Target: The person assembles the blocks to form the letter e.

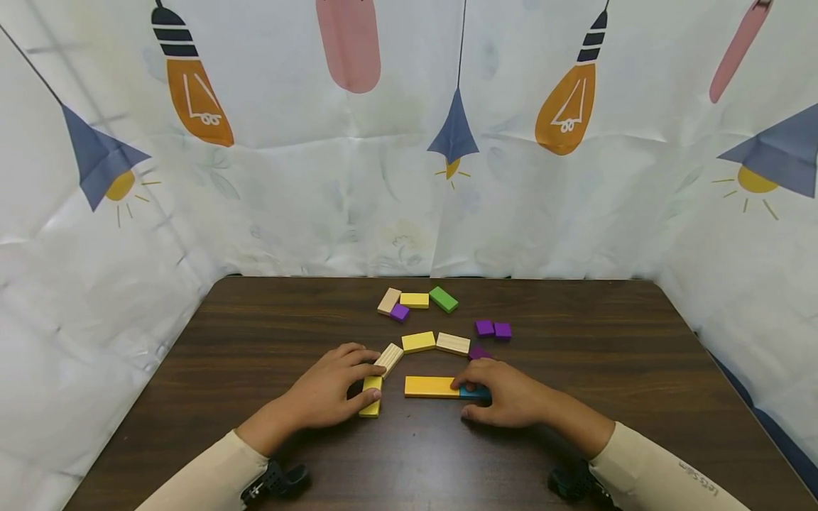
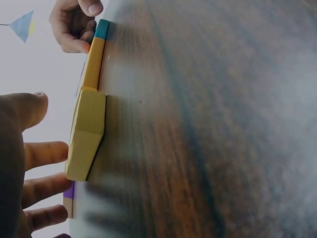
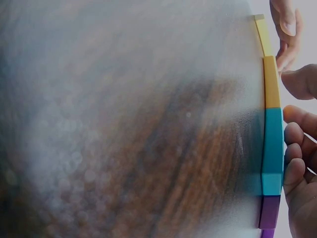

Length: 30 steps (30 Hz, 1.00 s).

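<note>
Dark wood-grain table (image 1: pixel 409 461) spreads beneath both hands. Nearest, the left hand (image 1: pixel 332 387), fingers fairly straight and thumb apart, grips nothing at a yellow block (image 1: pixel 372 385); the right hand (image 1: pixel 511 394), loosely bent and likewise gripping nothing, is over a blue block (image 1: pixel 476 394) meeting an orange block (image 1: pixel 429 387) end to end. Beyond lie two purple blocks (image 1: pixel 484 328), then a green block (image 1: pixel 444 299). Lamp-printed cloth (image 1: pixel 383 213) hangs behind.

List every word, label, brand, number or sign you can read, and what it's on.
Right sleeve: dark marking resembling handwriting, too small and slanted to read.
Blocks: no lettering visible.
Patterned cloth: lamp and bulb drawings, no words or numbers visible.
Nothing can be quoted reliably.
</note>
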Each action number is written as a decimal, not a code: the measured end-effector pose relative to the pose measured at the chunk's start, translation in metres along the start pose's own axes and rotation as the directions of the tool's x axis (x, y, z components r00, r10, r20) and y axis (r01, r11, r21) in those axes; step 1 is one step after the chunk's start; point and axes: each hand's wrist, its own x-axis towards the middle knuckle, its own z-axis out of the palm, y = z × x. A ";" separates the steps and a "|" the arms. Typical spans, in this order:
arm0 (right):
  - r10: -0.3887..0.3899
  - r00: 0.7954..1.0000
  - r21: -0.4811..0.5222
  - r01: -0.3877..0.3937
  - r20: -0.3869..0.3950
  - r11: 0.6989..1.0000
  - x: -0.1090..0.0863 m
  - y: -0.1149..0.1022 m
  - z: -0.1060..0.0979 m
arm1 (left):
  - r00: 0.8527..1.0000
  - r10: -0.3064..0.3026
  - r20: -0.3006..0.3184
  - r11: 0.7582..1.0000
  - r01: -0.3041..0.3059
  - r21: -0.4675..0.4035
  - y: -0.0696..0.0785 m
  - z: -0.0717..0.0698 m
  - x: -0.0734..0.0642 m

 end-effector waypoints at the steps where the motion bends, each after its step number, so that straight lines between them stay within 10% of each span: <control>1: 0.000 1.000 -0.001 0.000 0.001 1.000 0.000 0.000 0.000 | 1.000 0.001 -0.001 1.000 -0.001 -0.007 0.000 0.000 0.000; 30: 0.008 1.000 0.003 -0.008 0.006 1.000 0.000 -0.001 -0.001 | 0.996 0.066 -0.055 0.997 -0.067 -0.025 -0.003 -0.002 -0.007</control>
